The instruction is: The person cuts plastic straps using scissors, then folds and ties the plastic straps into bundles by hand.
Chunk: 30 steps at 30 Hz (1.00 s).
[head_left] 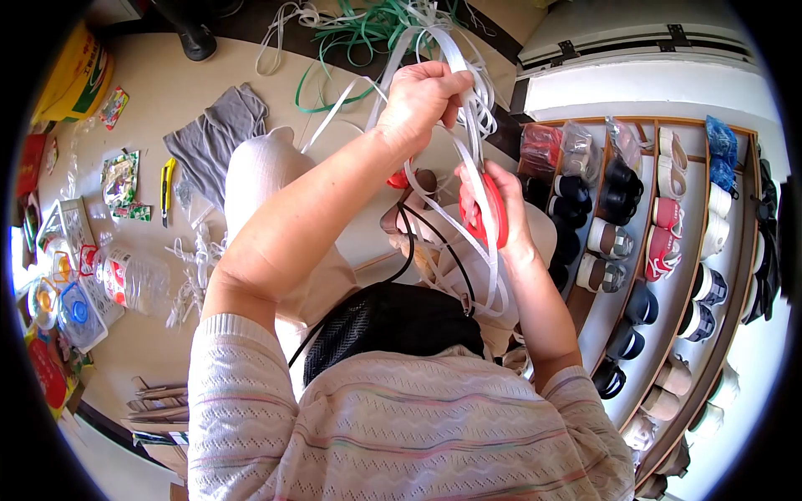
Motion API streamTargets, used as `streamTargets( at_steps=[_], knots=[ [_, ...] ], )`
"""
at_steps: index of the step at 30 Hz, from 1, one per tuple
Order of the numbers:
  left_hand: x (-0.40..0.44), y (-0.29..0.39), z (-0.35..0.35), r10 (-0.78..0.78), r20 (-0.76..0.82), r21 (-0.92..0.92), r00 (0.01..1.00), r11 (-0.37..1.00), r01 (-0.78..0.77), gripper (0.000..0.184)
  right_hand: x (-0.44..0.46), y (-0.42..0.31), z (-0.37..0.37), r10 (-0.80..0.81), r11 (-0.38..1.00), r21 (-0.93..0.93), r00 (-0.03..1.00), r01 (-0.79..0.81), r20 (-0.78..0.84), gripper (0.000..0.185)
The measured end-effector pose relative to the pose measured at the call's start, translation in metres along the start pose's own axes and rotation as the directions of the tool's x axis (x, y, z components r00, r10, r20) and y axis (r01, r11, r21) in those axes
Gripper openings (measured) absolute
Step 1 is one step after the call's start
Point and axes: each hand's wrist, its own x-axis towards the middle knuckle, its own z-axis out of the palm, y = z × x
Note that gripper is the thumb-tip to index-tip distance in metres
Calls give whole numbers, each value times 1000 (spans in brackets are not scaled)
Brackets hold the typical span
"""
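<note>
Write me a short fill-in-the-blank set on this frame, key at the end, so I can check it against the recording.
1. The right hand grips scissors with ____ handles.
2. The left hand holds a plastic strap coloured ____.
3. On the floor, near a grey cloth, lies a utility knife with a ____ body.
4. The wooden rack at the picture's right holds many pairs of ____.

Missing words: red; white; yellow; shoes.

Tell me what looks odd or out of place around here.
The yellow utility knife lies loose on the floor beside the rumpled gray cloth, an odd spot for a cutter. Green straps sprawl in a messy tangle at the top of the view. I see no clear spill.
</note>
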Motion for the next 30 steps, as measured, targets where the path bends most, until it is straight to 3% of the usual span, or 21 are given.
streamTargets(
  at_steps=[4,10,26,30],
  knots=[
    [-4,-2,4,-5,-6,27,1000,1000,5,19,2,-8,3,-2,990,139,1000,0,12,16],
    [6,6,-4,-17,-30,-22,999,1000,16,16,4,6,-3,-48,999,11,999,48,22,15],
    [-1,-2,2,9,0,2,1000,1000,-9,15,5,0,-8,33,965,253,993,-62,114,23],
    [-3,-4,3,-11,4,14,1000,1000,11,14,5,-5,-1,-46,998,52,999,46,9,21]
  ],
)
